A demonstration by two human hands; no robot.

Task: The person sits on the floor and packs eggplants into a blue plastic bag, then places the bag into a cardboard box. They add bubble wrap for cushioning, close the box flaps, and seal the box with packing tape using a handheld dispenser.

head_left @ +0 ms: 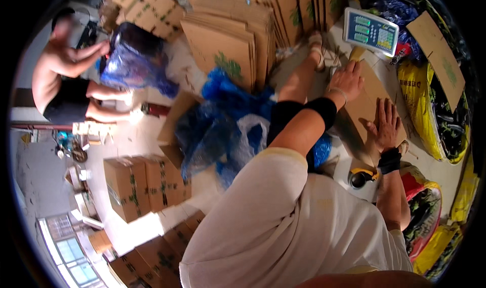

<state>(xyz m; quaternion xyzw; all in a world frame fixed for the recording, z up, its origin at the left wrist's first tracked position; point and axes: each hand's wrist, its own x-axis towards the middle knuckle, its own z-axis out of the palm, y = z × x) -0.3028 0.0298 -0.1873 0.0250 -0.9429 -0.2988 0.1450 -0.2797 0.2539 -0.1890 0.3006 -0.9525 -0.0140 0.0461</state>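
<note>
A closed cardboard box (pixel 367 93) lies in front of me, right of the middle. My left hand (pixel 348 81), with a bracelet at the wrist, rests on its far end, fingers stretched out. Just beyond those fingers a small tan piece (pixel 357 53) sticks up; its kind is unclear. Flat on the near part of the box lies my right hand (pixel 386 128), fingers spread, with a black band round the wrist. Close to the near end of the box is a yellow and black tool (pixel 362 178), perhaps a tape dispenser. Neither hand visibly grips anything.
A digital scale (pixel 371 32) stands beyond the box. Yellow sacks (pixel 417 110) of dark green vegetables line the right. Blue plastic bags (pixel 217 131) fill an open carton at my left. Flattened cartons (pixel 220 47) lean behind. Taped boxes (pixel 147 186) and another person (pixel 61 80) are farther left.
</note>
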